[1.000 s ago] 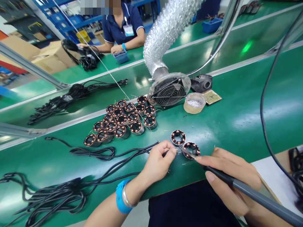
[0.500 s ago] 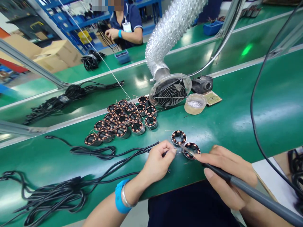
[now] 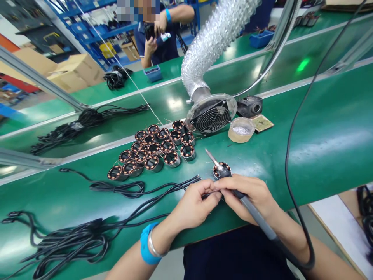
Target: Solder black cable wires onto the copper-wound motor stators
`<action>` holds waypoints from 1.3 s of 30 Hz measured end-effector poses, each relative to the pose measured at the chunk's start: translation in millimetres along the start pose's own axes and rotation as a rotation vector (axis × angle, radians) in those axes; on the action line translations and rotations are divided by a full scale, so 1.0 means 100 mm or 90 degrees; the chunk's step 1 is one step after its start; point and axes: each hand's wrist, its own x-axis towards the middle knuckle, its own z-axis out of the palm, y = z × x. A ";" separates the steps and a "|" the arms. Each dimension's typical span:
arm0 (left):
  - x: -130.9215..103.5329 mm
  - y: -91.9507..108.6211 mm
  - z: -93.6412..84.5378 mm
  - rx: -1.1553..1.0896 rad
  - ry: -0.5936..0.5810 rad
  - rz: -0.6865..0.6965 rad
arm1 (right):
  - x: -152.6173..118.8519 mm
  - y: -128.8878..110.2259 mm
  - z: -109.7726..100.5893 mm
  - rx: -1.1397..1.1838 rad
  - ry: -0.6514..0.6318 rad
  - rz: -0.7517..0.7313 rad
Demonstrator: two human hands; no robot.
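Observation:
My left hand (image 3: 194, 204) pinches the end of a black cable (image 3: 131, 221) between thumb and fingertips. My right hand (image 3: 253, 196) is closed around a soldering iron (image 3: 258, 217), whose bare metal tip points up and to the left, away from the cable. The right thumb and fingertips meet the left ones at the cable's thin wire ends, too small to make out fully. Just behind the iron stands a copper-wound motor stator (image 3: 216, 172), partly covered by it. A second stator seen earlier is hidden by my right hand.
Several more stators (image 3: 153, 163) are grouped at left, before a fan (image 3: 210, 119) on a silver duct (image 3: 201, 50). A round tub (image 3: 240, 134) and a flat square tin (image 3: 263, 123) sit right of it. Coiled black cables (image 3: 72, 239) lie at left. A co-worker (image 3: 163, 42) stands across.
My right hand has moved left to meet my left hand, and the iron's tip has swung from the stators to point up and away. The co-worker has raised an arm.

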 end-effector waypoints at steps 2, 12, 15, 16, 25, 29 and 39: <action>0.00 0.03 -0.03 0.021 0.003 0.007 | -0.02 0.02 -0.02 0.001 0.023 0.020; 0.12 0.05 0.05 -0.151 0.053 -0.086 | -0.12 0.08 -0.02 -0.017 0.054 0.041; 0.14 0.03 0.10 -0.141 0.098 -0.086 | -0.16 0.01 -0.11 -0.050 0.082 0.070; 0.15 0.03 0.10 -0.137 0.110 -0.085 | -0.17 -0.02 -0.16 -0.061 0.087 0.079; 0.18 -0.04 0.12 -0.120 0.157 -0.075 | -0.24 -0.24 -0.37 -0.073 0.115 0.102; 0.18 -0.04 0.13 -0.110 0.160 -0.067 | -0.25 -0.21 -0.33 -0.078 0.122 0.116; 0.17 -0.04 0.14 -0.082 0.161 -0.038 | -0.23 -0.19 -0.30 -0.070 0.115 0.114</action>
